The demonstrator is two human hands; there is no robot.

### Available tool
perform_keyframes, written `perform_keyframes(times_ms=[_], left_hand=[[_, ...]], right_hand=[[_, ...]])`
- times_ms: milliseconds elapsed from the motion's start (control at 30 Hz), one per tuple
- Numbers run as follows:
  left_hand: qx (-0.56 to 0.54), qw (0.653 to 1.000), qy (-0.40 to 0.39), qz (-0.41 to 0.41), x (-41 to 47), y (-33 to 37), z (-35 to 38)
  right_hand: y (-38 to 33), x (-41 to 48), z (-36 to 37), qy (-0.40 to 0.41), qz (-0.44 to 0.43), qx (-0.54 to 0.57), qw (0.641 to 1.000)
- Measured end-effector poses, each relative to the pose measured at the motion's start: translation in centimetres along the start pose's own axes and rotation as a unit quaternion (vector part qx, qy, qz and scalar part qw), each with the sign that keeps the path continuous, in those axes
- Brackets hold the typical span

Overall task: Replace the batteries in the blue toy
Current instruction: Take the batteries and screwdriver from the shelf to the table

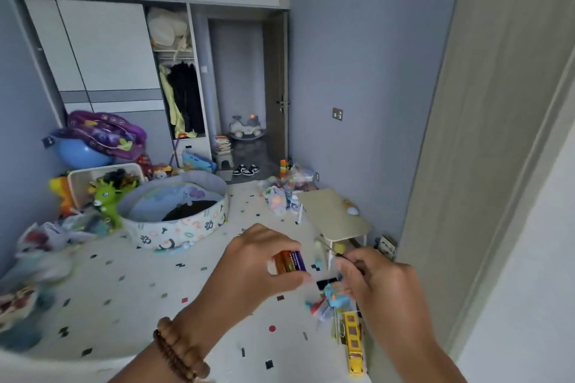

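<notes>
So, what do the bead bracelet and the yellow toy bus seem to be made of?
The bead bracelet looks like wood: brown, matt round beads, though resin is possible. The yellow toy bus looks like glossy plastic or painted metal; its shine leaves that open.

A round patterned play pool (174, 218) sits on the speckled floor (124, 289) at the left, a green plush toy (105, 199) beside it. A low beige desk (336, 214) stands at the right, a yellow toy bus (354, 348) nearer, an open wardrobe (183, 96) far back.
</notes>
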State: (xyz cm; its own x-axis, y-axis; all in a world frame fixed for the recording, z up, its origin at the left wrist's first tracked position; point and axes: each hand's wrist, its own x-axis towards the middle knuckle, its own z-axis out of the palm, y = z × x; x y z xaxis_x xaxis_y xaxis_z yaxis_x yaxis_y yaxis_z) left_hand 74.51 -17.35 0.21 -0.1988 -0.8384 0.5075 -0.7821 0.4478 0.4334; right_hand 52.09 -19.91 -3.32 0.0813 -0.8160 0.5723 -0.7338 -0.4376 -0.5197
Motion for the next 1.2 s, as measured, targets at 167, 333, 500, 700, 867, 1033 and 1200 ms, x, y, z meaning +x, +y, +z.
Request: perform_keyframes(times_ms=[167, 333, 500, 700, 867, 1033, 1200], left_hand=[[-0.01, 1.0, 0.002, -0.024, 4.1, -6.4, 0.6], [0.01, 0.999, -0.003, -0.045, 10.7, -13.0, 2.1], [0.011, 0.998, -0.005, -0.062, 17.8, -18.3, 3.0], [0.006, 0.997, -0.009, -0.081, 24.8, -25.2, 4.2], [0.01, 0.996, -0.008, -0.092, 31.1, -32.9, 5.5], [-0.002, 0.996, -0.028, -0.087, 38.5, -41.6, 6.6], [-0.011, 0.995, -0.058, -0.08, 46.8, -49.2, 6.9]], right_hand=[[0.7, 5.9, 6.5, -0.015, -0.007, -0.025, 1.0], [2.8, 13.4, 13.0, -0.02, 0.002, -0.004, 1.0], [4.4, 21.7, 17.9, -0.037, 0.002, 0.007, 0.999], [5.9, 29.8, 23.8, -0.046, 0.007, 0.005, 0.999], [7.1, 36.5, 30.3, -0.057, 0.015, -0.003, 0.998], [7.7, 44.3, 37.1, -0.045, 0.041, -0.034, 0.998], [8.1, 52.4, 42.9, -0.034, 0.077, -0.065, 0.994]])
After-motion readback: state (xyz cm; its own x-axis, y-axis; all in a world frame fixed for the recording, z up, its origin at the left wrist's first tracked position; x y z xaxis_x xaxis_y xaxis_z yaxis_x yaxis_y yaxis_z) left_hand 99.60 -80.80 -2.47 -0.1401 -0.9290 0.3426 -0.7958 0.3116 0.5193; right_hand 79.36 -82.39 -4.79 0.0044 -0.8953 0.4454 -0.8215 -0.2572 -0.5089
